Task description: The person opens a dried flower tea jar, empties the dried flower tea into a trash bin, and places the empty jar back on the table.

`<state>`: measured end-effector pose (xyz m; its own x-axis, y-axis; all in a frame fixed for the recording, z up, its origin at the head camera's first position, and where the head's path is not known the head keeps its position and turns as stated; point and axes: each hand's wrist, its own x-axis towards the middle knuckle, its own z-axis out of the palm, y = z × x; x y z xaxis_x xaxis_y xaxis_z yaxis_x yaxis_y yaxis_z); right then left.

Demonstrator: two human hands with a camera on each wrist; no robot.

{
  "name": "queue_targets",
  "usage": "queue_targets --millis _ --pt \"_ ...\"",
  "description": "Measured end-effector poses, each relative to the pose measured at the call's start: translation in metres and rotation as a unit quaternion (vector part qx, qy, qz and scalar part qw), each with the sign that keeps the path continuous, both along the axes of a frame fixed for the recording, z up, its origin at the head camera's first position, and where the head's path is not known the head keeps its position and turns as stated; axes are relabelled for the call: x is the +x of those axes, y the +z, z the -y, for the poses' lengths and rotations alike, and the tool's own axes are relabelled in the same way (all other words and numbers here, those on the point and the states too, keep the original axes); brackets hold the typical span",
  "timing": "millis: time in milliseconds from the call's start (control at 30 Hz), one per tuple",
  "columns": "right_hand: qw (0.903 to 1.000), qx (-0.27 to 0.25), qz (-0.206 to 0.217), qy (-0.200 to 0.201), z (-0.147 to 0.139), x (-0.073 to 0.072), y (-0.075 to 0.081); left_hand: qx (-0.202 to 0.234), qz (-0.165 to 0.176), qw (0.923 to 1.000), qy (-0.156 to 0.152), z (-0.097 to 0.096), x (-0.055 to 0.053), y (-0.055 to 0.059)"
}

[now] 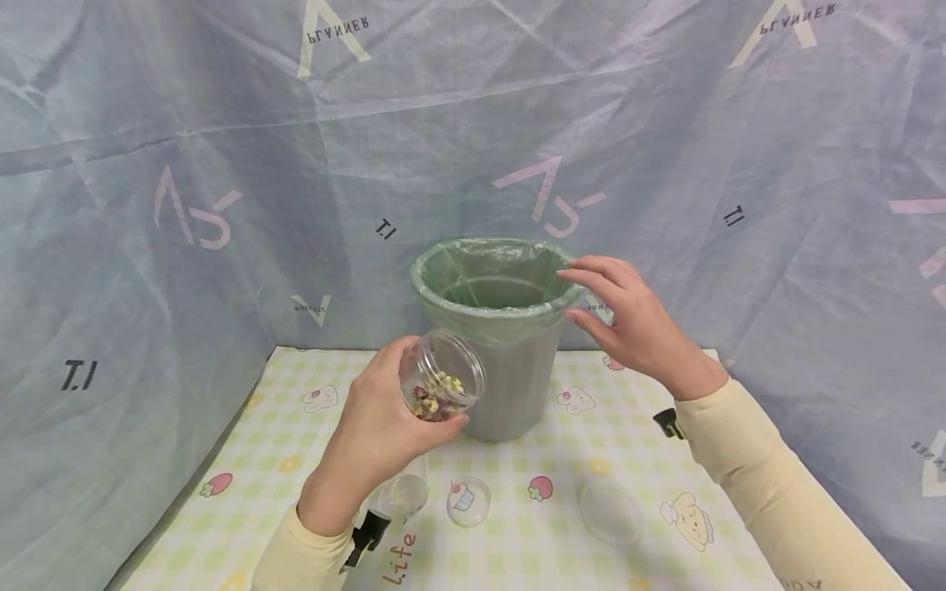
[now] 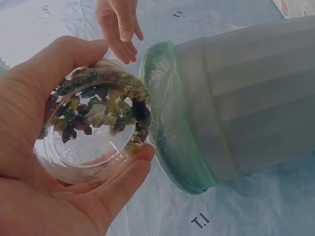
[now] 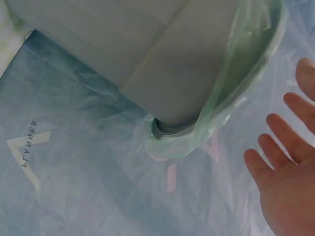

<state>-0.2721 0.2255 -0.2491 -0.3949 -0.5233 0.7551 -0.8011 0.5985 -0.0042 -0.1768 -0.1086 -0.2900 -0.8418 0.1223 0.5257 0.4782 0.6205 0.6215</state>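
Observation:
My left hand (image 1: 380, 410) grips a clear plastic jar (image 1: 447, 373), tilted with its open mouth toward the right. Dried flowers (image 1: 436, 398), yellow and dark red, lie inside; the left wrist view shows them through the jar's base (image 2: 88, 128). Just behind the jar stands a grey trash can (image 1: 510, 386) lined with a green plastic bag (image 1: 488, 316) folded over its rim. Beside the can's right rim is my right hand (image 1: 631, 316), its fingers spread and holding nothing. In the right wrist view those fingers (image 3: 283, 135) are apart from the bag.
On the checked tablecloth (image 1: 547, 542) lie a clear round lid (image 1: 469, 501) and another clear disc (image 1: 612, 510). A second clear container (image 1: 406, 492) is partly hidden behind my left wrist. Grey-blue fabric (image 1: 355, 180) hangs behind and at both sides.

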Motion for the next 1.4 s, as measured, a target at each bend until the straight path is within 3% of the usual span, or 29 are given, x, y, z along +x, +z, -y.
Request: queue_targets --millis 433,900,1400 --pt "0.9907 0.069 0.117 -0.007 0.002 -0.021 0.001 0.000 0.012 0.9998 0.015 0.004 -0.003 0.000" --pt "0.9968 0.044 0.064 -0.021 0.012 -0.027 -0.014 -0.002 0.021 0.9995 0.022 0.005 -0.006 0.002" --pt "0.9970 0.021 0.064 -0.038 0.016 -0.026 -0.018 -0.010 0.012 0.9996 0.023 0.005 -0.015 0.016"
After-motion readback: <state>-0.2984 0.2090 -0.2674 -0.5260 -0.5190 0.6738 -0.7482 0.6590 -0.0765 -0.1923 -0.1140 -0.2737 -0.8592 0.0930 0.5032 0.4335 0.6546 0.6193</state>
